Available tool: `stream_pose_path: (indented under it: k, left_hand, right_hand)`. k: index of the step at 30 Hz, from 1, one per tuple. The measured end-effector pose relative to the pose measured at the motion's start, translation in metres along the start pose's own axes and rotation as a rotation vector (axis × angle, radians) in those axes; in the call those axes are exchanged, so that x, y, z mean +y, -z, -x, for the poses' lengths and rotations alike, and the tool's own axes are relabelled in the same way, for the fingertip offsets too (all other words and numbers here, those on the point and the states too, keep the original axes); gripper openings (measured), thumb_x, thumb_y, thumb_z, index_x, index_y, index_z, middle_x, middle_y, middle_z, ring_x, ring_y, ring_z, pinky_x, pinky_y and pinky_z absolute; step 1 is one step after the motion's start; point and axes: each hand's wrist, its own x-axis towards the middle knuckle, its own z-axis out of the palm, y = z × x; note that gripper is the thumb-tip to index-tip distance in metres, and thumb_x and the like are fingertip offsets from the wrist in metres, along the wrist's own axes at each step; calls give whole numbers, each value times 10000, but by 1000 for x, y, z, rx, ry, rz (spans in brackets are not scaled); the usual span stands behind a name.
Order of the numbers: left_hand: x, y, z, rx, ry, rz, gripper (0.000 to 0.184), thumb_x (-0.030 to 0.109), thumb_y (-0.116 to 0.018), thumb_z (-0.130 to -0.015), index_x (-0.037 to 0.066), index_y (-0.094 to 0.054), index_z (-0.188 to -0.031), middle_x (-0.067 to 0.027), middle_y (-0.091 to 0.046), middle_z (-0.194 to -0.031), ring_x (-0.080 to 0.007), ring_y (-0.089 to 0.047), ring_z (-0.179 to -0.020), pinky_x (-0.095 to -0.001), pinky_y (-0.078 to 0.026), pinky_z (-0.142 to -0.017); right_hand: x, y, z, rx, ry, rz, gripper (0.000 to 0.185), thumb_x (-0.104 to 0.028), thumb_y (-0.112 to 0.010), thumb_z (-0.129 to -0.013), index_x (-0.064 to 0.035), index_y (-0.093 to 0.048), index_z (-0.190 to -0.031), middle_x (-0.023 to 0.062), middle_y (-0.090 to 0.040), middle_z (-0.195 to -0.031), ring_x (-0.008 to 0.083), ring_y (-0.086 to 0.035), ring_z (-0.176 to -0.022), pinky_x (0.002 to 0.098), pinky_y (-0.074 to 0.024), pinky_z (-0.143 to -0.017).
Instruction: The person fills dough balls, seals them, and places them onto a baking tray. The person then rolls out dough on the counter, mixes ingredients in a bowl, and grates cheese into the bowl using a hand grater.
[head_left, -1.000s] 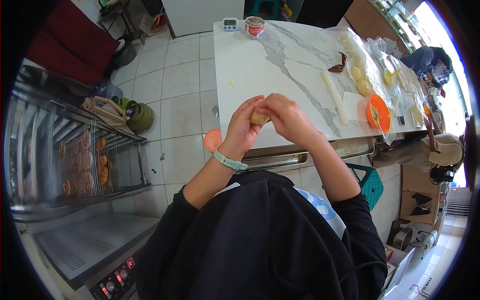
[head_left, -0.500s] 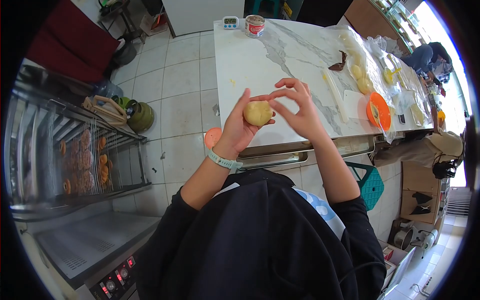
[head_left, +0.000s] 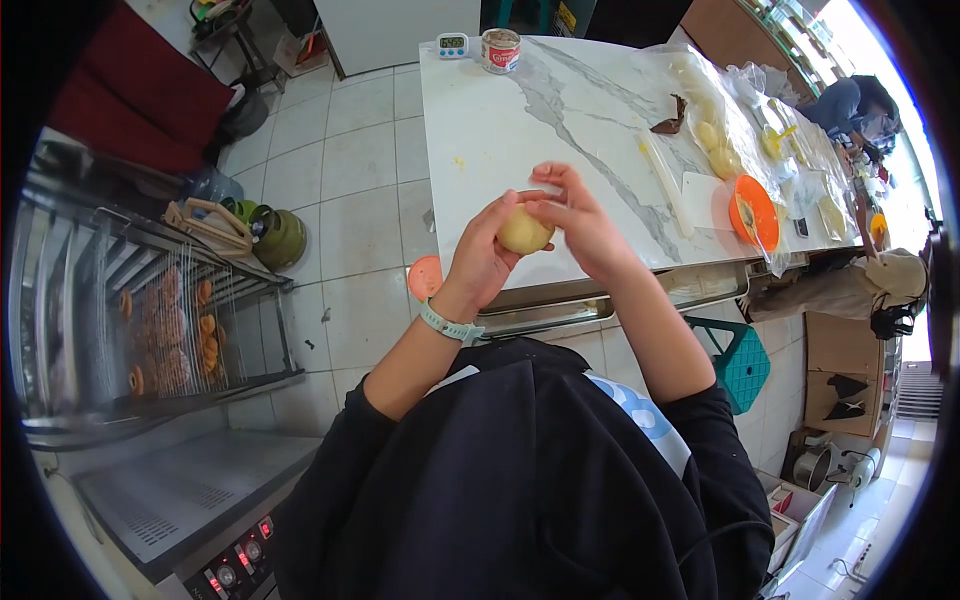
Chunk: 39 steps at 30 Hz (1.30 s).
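A smooth, pale yellow dough ball (head_left: 525,233) sits in my left hand (head_left: 478,262), whose fingers and thumb curl around its far and left sides. My right hand (head_left: 592,232) is on the other side of it, with the thumb at the ball's upper right edge. The other right fingers are bent and spread above the ball, slightly blurred. Both hands are in the air at the near edge of the marble-patterned table (head_left: 480,130). A pale green watch strap circles my left wrist.
On the table stand a timer (head_left: 452,45), a tin can (head_left: 500,51) and an orange bowl (head_left: 752,215). Dough pieces (head_left: 722,160) lie under plastic sheeting. A rack of baked goods (head_left: 175,330) stands left, near green gas cylinders (head_left: 278,236). Another person (head_left: 850,110) is at the far right.
My right thumb has come over onto the dough ball, and the right fingers have moved slightly left. My left thumb has bent in against the ball, which has shifted slightly right.
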Motion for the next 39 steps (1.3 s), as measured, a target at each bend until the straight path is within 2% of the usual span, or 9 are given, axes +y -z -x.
stream_pose_path:
  k: [3,7,11,15,18,20,24,30,39]
  left_hand:
    - [-5,1,0,48,-51,-158,350,261,-429,-962,-20,-527,-1145,-113,-565,-1092,-192,-584,-985,-369,-530,-802]
    - [1,1,1,85,-80,-31,346,255,-436,-959,-21,-524,-1148,-112,-568,-1082,-190,-588,-970,-372,-533,-798]
    - [-2,1,-1,36,-34,-10,346,255,-452,-954,-23,-519,-1149,-109,-568,-1079,-184,-586,-960,-375,-536,-782]
    - [-3,-4,-1,50,-60,-99,374,274,-463,-953,-35,-517,-1157,-114,-570,-1072,-186,-588,-951,-368,-534,-779]
    - [0,3,-3,-3,3,-148,459,348,-362,-977,-16,-464,-1237,-130,-571,-1110,-210,-581,-1004,-382,-498,-860]
    - [7,7,-6,-20,78,-61,498,378,-336,-977,-13,-415,-1276,-141,-561,-1130,-224,-581,-1012,-387,-494,-872]
    - [34,-15,-11,-66,241,-126,618,469,-274,-967,-2,-268,-1367,-178,-531,-1184,-266,-570,-1055,-421,-473,-910]
    - [24,-24,-16,-82,58,108,535,424,-314,-973,20,-330,-1325,-162,-520,-1199,-266,-548,-1085,-442,-451,-943]
    - [-10,2,-22,311,22,251,348,273,-416,-973,-11,-456,-1171,-117,-510,-1137,-214,-514,-1074,-371,-415,-987]
  right_hand:
    - [-15,13,5,-104,-44,-42,306,-220,-624,-861,-65,-518,-1102,6,-494,-1144,158,-440,-1122,362,-279,-1003]
    - [-27,10,19,98,620,1102,199,-291,-705,-763,-115,-652,-842,-11,-507,-1199,252,-355,-1196,433,-248,-971]
    - [-25,9,20,49,743,1365,126,-191,-658,-800,-90,-637,-870,11,-504,-1219,267,-340,-1207,453,-228,-995]
    - [-19,7,18,74,714,1236,127,-165,-637,-816,-85,-618,-912,28,-498,-1214,262,-371,-1171,429,-275,-967]
    - [-21,9,18,107,448,668,207,-97,-614,-815,-63,-608,-1018,69,-500,-1226,292,-414,-1175,404,-321,-978]
    - [-27,12,21,-116,459,622,301,-112,-626,-823,-79,-592,-1120,71,-562,-1202,236,-517,-1106,357,-402,-929]
    - [-41,9,29,-192,444,845,365,-67,-663,-785,-49,-594,-1143,78,-608,-1156,220,-568,-1061,342,-432,-915]
    - [-36,-1,20,235,777,709,333,-25,-739,-686,-4,-641,-1003,108,-626,-1047,216,-604,-940,285,-475,-811]
    - [-21,17,12,-104,661,995,205,-36,-622,-776,-35,-646,-980,98,-631,-959,267,-591,-910,359,-497,-754]
